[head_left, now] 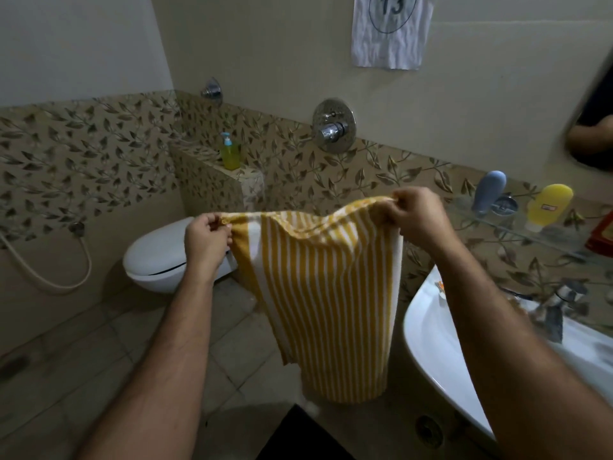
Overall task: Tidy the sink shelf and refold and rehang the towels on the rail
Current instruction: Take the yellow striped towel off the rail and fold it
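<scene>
Bathroom: plain upper walls, a band of leaf-pattern tiles [99, 154] below, pale tiled floor [132, 343]. We note a white toilet [156, 257] with its lid down at centre left, against the wall, with a hose [66, 277] looping beside it. A low tiled ledge carries a yellow-green pump bottle [230, 152]. To the right, the white sink [441, 353] curves into view; its rim lies just beside the towel's hanging edge. Above the sink a glass shelf [517, 227] holds a grey-blue bottle [489, 192], a yellow bottle [549, 207] and a red item cut off by the frame edge. A crumpled paper sheet [391, 28] marked 13 hangs on the wall. Open room lies over the floor between toilet and sink, below the towel.

The yellow-and-white striped towel [331, 293] hangs in the air at frame centre, clear of the floor. The left hand [207, 237] pinches its upper left corner, fingers curled closed on the cloth; the right hand [414, 217] pinches the upper right corner, held higher, so the top edge sags between them. The stripes run vertically; the cloth appears doubled, the lower hem rounded and slightly blurred. No rail is in view.
</scene>
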### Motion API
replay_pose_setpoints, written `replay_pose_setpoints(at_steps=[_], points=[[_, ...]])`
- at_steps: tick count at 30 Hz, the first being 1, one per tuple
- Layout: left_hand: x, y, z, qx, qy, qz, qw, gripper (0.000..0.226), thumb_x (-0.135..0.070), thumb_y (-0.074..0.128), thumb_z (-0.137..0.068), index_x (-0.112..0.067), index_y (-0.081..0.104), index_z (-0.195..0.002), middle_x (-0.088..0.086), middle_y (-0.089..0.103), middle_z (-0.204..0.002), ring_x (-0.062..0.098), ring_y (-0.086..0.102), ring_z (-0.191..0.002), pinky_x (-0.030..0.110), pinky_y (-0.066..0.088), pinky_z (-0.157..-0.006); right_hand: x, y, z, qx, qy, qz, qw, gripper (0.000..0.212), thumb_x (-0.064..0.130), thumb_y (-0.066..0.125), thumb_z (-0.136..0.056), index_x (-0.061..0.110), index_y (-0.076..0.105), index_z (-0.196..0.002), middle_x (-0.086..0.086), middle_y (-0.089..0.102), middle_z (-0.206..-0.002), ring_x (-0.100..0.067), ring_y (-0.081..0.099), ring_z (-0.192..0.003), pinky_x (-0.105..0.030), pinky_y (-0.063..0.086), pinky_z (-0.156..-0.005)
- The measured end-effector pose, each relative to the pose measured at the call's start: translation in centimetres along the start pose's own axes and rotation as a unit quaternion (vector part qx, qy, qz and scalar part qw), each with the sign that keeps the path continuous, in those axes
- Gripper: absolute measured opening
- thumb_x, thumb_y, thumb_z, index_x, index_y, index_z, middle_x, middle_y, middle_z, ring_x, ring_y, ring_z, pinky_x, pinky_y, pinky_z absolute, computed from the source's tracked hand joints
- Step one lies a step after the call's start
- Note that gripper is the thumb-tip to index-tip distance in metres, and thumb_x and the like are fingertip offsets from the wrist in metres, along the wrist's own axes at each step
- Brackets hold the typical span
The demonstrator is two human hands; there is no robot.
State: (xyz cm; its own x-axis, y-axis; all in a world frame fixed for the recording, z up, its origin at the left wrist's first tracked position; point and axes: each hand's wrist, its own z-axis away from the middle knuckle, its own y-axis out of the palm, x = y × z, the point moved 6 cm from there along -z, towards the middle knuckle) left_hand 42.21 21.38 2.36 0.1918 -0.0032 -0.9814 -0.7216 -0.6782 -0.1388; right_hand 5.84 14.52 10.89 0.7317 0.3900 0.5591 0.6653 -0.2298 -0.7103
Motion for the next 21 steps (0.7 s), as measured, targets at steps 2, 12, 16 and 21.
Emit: replay_pose_setpoints(at_steps=[2, 12, 16, 21], points=[[1.7, -0.4, 0.5, -0.001, -0.035, -0.030, 0.999, 0.023, -0.005, 0.060, -0.091, -0.009, 0.064, -0.114, 0.015, 0.070, -0.103, 0.015, 0.061, -0.075, 0.034, 0.055, -0.077, -0.8, -0.1, 0.4, 0.002, 0.015, 0.053, 0.998, 0.028, 0.032, 0.062, -0.092, 0.013, 0.070, -0.073, 0.000, 0.071, -0.069, -0.020, 0.070, -0.070, -0.034, 0.055, -0.065], [-2.8, -1.3, -0.3, -0.094, 0.027, 0.006, 0.995, 0.018, -0.012, 0.062, -0.091, -0.024, 0.063, -0.104, 0.001, 0.069, -0.102, 0.018, 0.068, -0.094, 0.035, 0.057, -0.083, 0.9, -2.8, -0.2, 0.014, -0.021, -0.053, 0.998, 0.022, 0.028, 0.065, -0.092, 0.011, 0.066, -0.079, 0.005, 0.074, -0.072, -0.008, 0.070, -0.066, -0.037, 0.058, -0.066], [-2.2, -1.1, 0.3, -0.086, 0.034, 0.009, 0.996, 0.019, -0.014, 0.063, -0.090, -0.027, 0.063, -0.104, -0.001, 0.069, -0.104, 0.014, 0.066, -0.097, 0.033, 0.056, -0.086, 0.3, -4.6, -0.2, -0.117, -0.010, -0.013, 0.993, 0.017, 0.028, 0.068, -0.089, 0.011, 0.070, -0.090, -0.001, 0.072, -0.079, -0.017, 0.067, -0.072, -0.035, 0.055, -0.067], [-3.0, -1.8, 0.1, -0.066, 0.026, 0.042, 0.997, 0.022, -0.010, 0.061, -0.093, -0.017, 0.063, -0.114, 0.002, 0.069, -0.106, 0.012, 0.065, -0.090, 0.024, 0.054, -0.077, -0.9, -4.3, -0.3, -0.035, 0.020, -0.075, 0.996, 0.003, 0.017, 0.074, -0.083, 0.015, 0.073, -0.085, -0.004, 0.073, -0.075, -0.019, 0.068, -0.066, -0.038, 0.058, -0.063]])
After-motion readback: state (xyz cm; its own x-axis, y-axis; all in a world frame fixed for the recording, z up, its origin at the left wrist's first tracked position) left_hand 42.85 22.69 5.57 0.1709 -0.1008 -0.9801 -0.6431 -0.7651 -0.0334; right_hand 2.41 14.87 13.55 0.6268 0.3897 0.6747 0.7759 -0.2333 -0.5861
